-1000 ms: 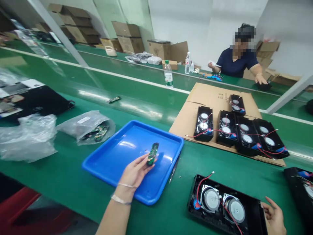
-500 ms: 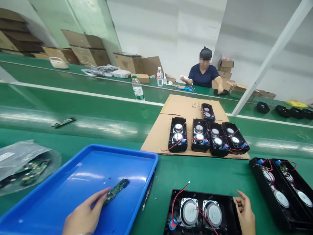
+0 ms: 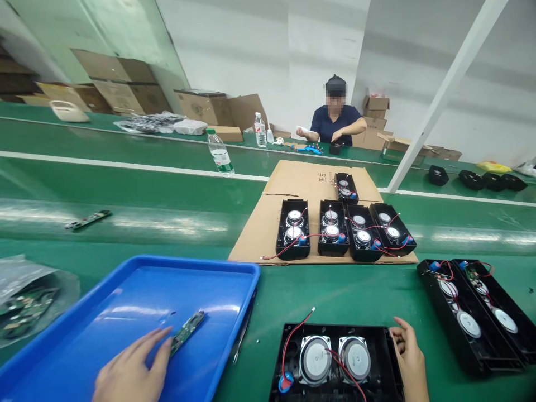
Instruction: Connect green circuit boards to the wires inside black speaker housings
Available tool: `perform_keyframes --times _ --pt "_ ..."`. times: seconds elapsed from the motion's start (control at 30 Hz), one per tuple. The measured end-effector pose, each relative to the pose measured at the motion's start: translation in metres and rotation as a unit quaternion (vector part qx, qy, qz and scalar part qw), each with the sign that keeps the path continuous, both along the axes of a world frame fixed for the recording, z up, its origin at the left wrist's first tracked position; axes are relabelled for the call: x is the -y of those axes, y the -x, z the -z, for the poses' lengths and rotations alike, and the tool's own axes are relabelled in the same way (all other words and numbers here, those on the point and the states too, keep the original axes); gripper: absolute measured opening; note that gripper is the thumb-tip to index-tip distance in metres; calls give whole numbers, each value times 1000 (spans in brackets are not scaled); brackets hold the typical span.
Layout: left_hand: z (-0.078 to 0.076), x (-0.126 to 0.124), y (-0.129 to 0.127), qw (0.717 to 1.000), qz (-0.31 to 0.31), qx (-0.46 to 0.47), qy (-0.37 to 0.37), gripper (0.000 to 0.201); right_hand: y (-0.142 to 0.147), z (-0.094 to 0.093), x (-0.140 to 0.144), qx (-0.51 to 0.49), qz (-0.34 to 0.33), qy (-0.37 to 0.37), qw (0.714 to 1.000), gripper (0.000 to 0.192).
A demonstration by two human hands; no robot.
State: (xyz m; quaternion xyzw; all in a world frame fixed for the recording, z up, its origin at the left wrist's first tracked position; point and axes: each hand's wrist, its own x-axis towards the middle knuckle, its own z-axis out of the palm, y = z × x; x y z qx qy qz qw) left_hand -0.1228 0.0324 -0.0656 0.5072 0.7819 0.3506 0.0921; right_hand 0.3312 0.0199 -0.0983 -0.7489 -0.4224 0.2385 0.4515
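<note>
We see a green bench (image 3: pixel 355 296) bearing a blue tray (image 3: pixel 134 307) beneath the left hand (image 3: pixel 132 368). An open speaker housing (image 3: pixel 335 363) lies against the right hand (image 3: pixel 409 357), two more housings (image 3: pixel 469 324) to its right.

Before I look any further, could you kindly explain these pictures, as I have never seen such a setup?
There is no machine here: a person works bare-handed, and every picture comes from one camera on their head, looking forward and down. The left hand holds a narrow circuit board above or against the blue tray; I cannot tell which. The right hand touches the end of an open black case with two round speakers. Beyond, similar cases lie on flat cardboard. More boards fill a clear bag at left. A co-worker sits opposite.
</note>
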Motion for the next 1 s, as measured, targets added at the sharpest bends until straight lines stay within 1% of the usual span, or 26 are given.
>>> perform_keyframes --times 0.07,0.1,0.13,0.2,0.23,0.27,0.3,0.33,0.37,0.43,0.5,0.6,0.73,0.8,0.87,0.93,1.0 --pt "-6 3 -17 999 -3 -37 -13 14 -2 2 1 0 -5 11 1000 60" --pt "-9 6 -29 999 11 -36 -35 16 -3 4 1 0 -8 17 1000 60" --pt "-12 10 -43 997 36 -17 -64 18 -5 7 2 1 -10 22 1000 61" --pt "-14 20 -77 984 106 69 -126 22 -12 13 4 -1 -13 31 999 64" --pt "-13 25 -95 973 166 126 -95 27 -17 17 4 -6 -14 39 999 67" --pt "-10 30 -113 959 218 167 -67 34 -23 21 4 -16 -19 50 998 71" --pt "-6 34 -130 943 266 193 -52 45 -29 25 2 -28 -26 60 997 74" --pt "0 38 -144 930 301 207 -47 53 -35 29 1 -43 -35 70 996 77" --pt "6 41 -156 924 312 217 -48 57 -42 33 -2 -60 -45 80 994 80" --pt "18 44 -172 922 307 226 -72 58 -56 40 -9 -89 -61 100 989 82" --pt "26 45 -177 922 298 232 -91 57 -67 46 -16 -114 -62 131 983 83" --pt "28 45 -175 917 308 236 -94 58 -80 52 -25 -151 -44 175 972 83" --pt "21 44 -170 913 319 238 -88 61 -87 53 -29 -164 -34 171 971 83" --pt "16 43 -166 910 328 236 -90 62 -85 48 -28 -163 -29 173 971 82" --pt "9 41 -156 914 326 225 -91 57 -80 42 -27 -161 -27 176 971 81" --pt "1 35 -138 931 289 207 -86 45 -74 37 -26 -147 -27 165 975 80" --pt "-5 26 -110 956 216 184 -78 35 -71 37 -26 -103 -41 132 985 74"
